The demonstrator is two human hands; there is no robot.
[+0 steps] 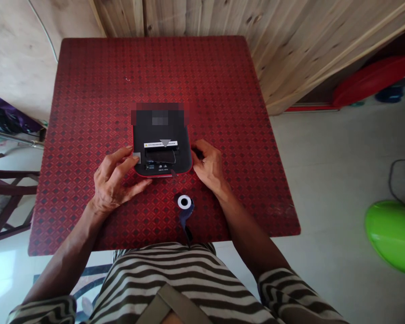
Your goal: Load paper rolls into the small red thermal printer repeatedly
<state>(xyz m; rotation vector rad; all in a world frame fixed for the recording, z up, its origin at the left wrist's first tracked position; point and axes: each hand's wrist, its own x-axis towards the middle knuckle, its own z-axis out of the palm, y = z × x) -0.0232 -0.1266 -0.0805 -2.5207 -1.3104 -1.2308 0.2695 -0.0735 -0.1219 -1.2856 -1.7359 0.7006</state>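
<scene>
Flat black rectangular device with a red rim [157,135] sits mid-table on the red diamond-patterned tabletop [87,90], well clear of all 4 edges.

Left hand [116,180]: fingers spread and loose, tips on the device's front-left corner, thumb along its front edge, nothing clasped.

Right hand [207,167]: fingers curled against the device's right edge. Gripping or just touching, can't tell.

Small white-cored roll with a dark blue strip [184,202] lies between the wrists, near the front edge.

Wide open surface toward the far, left and right edges.
</scene>
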